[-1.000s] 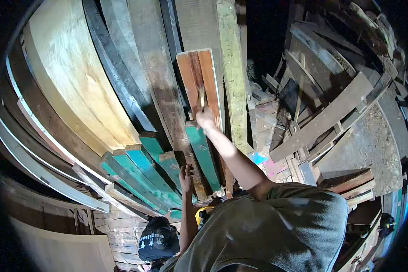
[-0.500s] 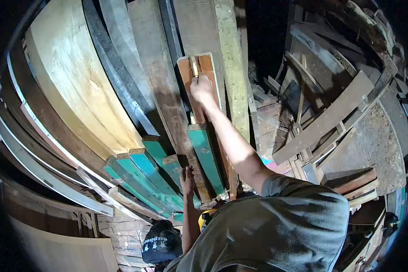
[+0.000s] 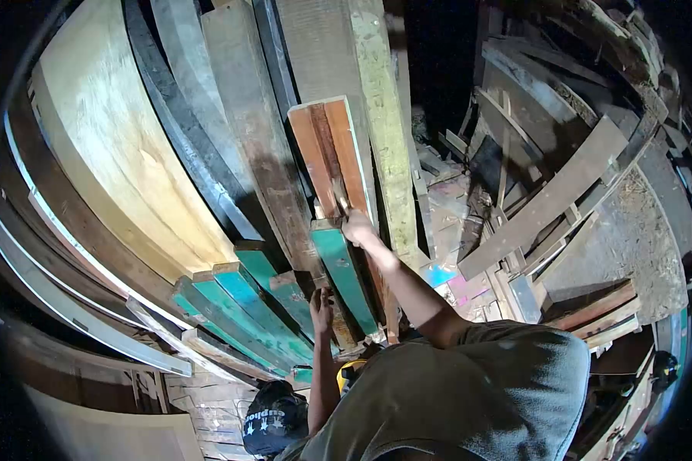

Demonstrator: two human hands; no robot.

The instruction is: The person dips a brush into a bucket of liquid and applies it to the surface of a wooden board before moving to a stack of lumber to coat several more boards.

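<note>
My right hand (image 3: 359, 228) is closed around a slim, pale-tipped tool that looks like a paintbrush (image 3: 340, 192). Its tip rests on a reddish-brown board (image 3: 349, 134) with a darker strip down its middle. Just below that hand is the upper end of a green-painted board (image 3: 338, 250). My left hand (image 3: 321, 309) is lower down, fingers stretched upward at the edge of a worn brown plank (image 3: 281, 203). Beside it to the left is a shorter green board (image 3: 291, 290); nothing shows in this hand.
Long planks and a pale plywood sheet (image 3: 123, 146) lean at the left and back. More green-painted boards (image 3: 242, 303) stand at lower left. A black cap with white stars (image 3: 274, 419) and something yellow (image 3: 350, 376) are low down. Scrap wood (image 3: 550, 203) is piled at right.
My right hand has drawn the paintbrush down the reddish-brown board, from near its top toward the green board. My left hand stays in nearly the same place.
</note>
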